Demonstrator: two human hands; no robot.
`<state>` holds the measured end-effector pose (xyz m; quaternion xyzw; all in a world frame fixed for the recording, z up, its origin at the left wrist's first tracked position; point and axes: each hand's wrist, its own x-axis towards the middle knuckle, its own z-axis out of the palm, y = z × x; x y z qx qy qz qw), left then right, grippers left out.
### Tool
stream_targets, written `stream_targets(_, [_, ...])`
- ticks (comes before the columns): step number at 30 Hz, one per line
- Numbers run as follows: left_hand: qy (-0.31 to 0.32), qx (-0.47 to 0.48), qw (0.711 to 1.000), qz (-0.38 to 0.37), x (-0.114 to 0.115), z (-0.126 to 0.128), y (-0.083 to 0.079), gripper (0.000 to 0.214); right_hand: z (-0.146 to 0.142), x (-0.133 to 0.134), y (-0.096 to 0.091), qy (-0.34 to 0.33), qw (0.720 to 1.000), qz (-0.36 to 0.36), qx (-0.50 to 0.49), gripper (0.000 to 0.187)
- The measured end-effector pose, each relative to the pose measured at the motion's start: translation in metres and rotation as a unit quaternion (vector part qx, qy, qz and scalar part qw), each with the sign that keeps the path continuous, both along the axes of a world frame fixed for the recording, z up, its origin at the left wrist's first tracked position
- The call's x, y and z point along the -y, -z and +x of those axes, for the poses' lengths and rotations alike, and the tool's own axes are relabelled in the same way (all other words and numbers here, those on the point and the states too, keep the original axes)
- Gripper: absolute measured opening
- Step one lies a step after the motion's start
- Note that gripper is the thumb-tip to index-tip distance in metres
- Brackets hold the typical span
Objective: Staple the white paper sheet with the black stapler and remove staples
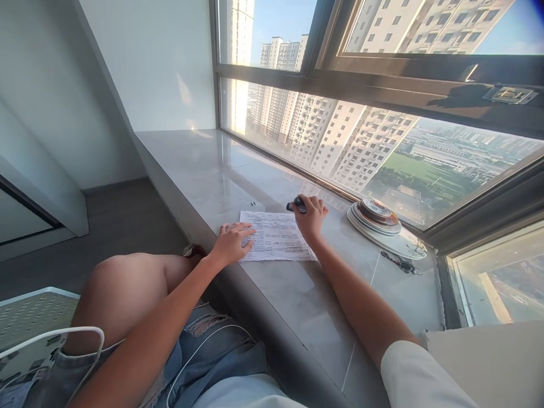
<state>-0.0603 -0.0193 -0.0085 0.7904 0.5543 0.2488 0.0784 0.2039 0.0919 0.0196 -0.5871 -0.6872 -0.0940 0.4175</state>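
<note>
A printed sheet of paper (278, 235) lies flat on the grey stone window ledge, its surface covered in small lines of text. My left hand (233, 242) rests palm down on the paper's left edge, fingers stretched out. Above the paper's upper right part, my right hand (311, 215) is closed round a small black stapler (297, 204). The fingers hide part of it, and its jaws are too small to make out. Two tiny dark pieces (253, 203) lie on the ledge just beyond the paper.
A stack of plates and round discs (374, 218) stands on the ledge to the right, with dark-framed glasses (402, 262) beside it. Large windows (323, 130) border the far side. A white cable (191, 354) crosses my lap. A perforated pale rack (38, 317) stands at lower left.
</note>
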Motion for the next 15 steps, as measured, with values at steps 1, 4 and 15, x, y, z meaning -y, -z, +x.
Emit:
stream_targets(1, [0.003,-0.006,1.0,-0.005,-0.001,0.0,0.001,0.04,-0.012,0.008,-0.002,-0.036,0.999,-0.007,0.003,0.027])
stream_targets(4, [-0.001,-0.006,1.0,-0.013,-0.003,0.001,0.003,0.049,-0.046,0.03,0.0,-0.149,0.987,-0.055,0.0,0.028])
stream_targets(15, [0.012,0.088,0.996,0.024,-0.018,-0.008,0.002,0.039,-0.054,0.043,0.006,-0.28,0.955,-0.102,-0.007,0.041])
